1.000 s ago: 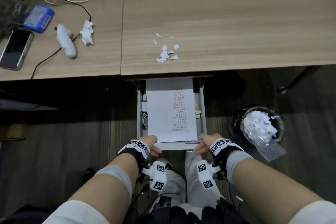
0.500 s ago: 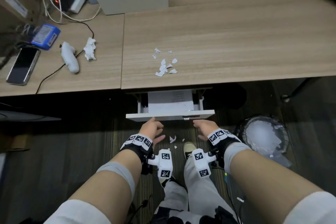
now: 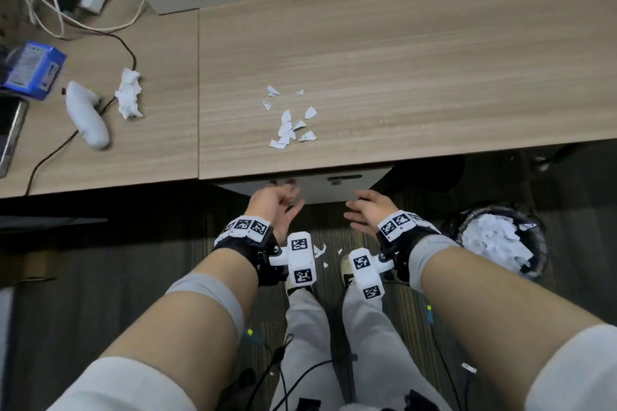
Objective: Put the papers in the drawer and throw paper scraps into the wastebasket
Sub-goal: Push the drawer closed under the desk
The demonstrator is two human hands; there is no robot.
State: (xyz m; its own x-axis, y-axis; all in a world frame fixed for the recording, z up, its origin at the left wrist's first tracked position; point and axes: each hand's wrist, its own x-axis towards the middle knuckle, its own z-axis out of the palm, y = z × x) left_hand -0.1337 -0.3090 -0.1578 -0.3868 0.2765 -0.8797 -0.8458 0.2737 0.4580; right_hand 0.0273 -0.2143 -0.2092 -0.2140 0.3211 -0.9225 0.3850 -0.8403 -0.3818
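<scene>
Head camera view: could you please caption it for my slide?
Both hands at the drawer front, paper scraps on the desk, wastebasket at right.

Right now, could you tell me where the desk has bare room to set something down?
The right desk panel is bare right of the paper scraps, out to its right end. The strip behind the scraps is also free. The left panel is crowded: crumpled tissue, white controller, blue box, cables.

drawer (image 3: pixel 320 186) interior hidden under desk edge, papers inside unseen, phone (image 3: pixel 8 133) cut by left edge, left hand (image 3: pixel 272 207) fingertips blurred, wastebasket (image 3: pixel 500 240) base hidden by right forearm
</scene>
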